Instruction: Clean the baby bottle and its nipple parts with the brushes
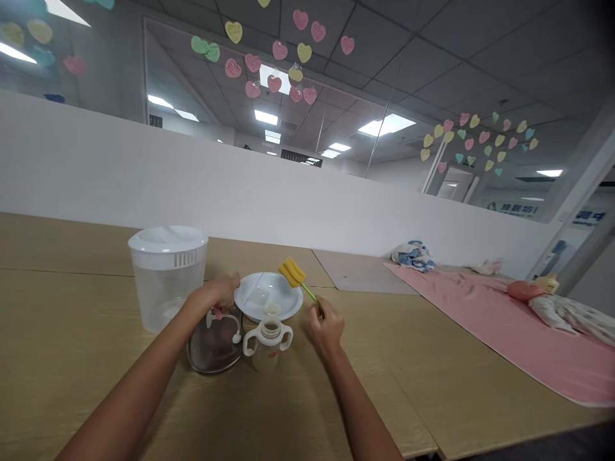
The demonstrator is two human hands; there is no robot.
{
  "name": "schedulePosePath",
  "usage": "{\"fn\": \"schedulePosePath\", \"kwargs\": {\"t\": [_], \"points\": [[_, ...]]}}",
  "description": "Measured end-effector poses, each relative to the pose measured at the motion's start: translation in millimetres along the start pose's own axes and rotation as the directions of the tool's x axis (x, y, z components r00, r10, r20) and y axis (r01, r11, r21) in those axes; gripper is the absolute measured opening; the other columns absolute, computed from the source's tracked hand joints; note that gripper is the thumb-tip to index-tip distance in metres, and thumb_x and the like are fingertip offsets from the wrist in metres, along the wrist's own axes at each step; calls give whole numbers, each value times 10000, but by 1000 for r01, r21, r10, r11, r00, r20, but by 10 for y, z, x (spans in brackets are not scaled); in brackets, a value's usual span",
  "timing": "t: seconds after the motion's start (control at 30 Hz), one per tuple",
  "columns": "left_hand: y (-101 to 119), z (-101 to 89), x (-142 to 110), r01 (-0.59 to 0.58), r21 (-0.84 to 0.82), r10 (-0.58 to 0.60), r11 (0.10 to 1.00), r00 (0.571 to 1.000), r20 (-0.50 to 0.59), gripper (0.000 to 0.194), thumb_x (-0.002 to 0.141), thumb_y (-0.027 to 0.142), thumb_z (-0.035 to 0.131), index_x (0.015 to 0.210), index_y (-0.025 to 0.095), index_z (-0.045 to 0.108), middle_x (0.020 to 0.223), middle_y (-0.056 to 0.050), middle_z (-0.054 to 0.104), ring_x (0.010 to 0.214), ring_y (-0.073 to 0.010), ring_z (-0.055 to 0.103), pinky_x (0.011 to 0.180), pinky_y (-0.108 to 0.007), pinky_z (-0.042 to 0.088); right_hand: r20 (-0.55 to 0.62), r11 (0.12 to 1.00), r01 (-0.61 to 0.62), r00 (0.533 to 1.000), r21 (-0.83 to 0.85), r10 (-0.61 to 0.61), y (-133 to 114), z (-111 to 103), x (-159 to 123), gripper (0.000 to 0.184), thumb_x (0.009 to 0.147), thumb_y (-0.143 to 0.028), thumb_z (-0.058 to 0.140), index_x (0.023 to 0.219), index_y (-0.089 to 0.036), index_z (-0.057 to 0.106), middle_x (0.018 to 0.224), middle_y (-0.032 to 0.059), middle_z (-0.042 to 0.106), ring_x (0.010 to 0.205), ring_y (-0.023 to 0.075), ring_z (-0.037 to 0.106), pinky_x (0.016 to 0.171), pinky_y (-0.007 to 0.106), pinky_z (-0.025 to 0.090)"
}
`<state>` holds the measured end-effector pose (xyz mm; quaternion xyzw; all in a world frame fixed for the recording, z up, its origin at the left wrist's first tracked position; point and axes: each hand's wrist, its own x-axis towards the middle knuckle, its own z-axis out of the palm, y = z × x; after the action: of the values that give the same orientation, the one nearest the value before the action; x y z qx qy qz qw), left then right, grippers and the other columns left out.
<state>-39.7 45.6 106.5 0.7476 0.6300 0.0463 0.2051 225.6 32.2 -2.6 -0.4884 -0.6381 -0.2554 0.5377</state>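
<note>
My right hand [327, 323] is closed around the thin green handle of a yellow sponge brush [292, 272]. The sponge head points up and left, above the right rim of a white bowl [245, 299]. Small whitish pieces lie in the bowl, too unclear to name. My left hand [218, 293] has its fingers curled at the top of a clear, dark-looking vessel [214, 355] with white fittings; its exact grip is partly hidden. Between my hands stands an uncapped baby bottle [266, 351] with two white side handles, upright in front of the bowl.
A clear bucket with a white lid [168, 240] stands left of my left hand. On the wooden table [384, 346], a pink cloth [500, 314] spreads at the right, bearing a doll [533, 291]. A crumpled blue-and-white cloth [413, 256] lies by the white partition [288, 198].
</note>
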Motion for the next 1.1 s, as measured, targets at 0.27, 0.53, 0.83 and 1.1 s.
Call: {"fn": "schedulePosePath", "kwargs": {"t": [0.27,0.53,0.83,1.1], "points": [[-109,75,214,-108,121,125,987,981,-150,436,570,27,575,991,139,558,921,-104,663,718,-234,661,635,-314,515,16,1000,-20,1000,-23,21,-8,14,-8,283,781,-204,408,839,-130,675,614,30,635,521,119,539,541,214,394],[124,439,459,-339,219,396,915,856,-332,479,721,25,474,1171,165,557,1272,-119,542,1192,-214,473,1014,-336,336,54,999,-31,998,-31,33,-7,24,-32,280,789,-215,408,844,-138,672,637,37,643,545,123,552,544,211,398],[77,391,506,-358,156,391,920,848,-358,452,734,150,548,1183,194,564,1130,-121,624,1076,-241,555,944,-345,386,70,996,-73,995,-52,76,-13,30,-47,286,786,-224,406,838,-138,674,656,39,660,543,133,567,537,219,392],[266,69,278,-510,-548,133,663,801,-584,483,831,387,438,1238,128,402,914,-73,603,782,-169,623,767,-324,494,79,997,-79,994,7,78,-28,31,-58,284,785,-225,409,848,-130,670,667,41,664,542,128,567,550,212,407]]}}
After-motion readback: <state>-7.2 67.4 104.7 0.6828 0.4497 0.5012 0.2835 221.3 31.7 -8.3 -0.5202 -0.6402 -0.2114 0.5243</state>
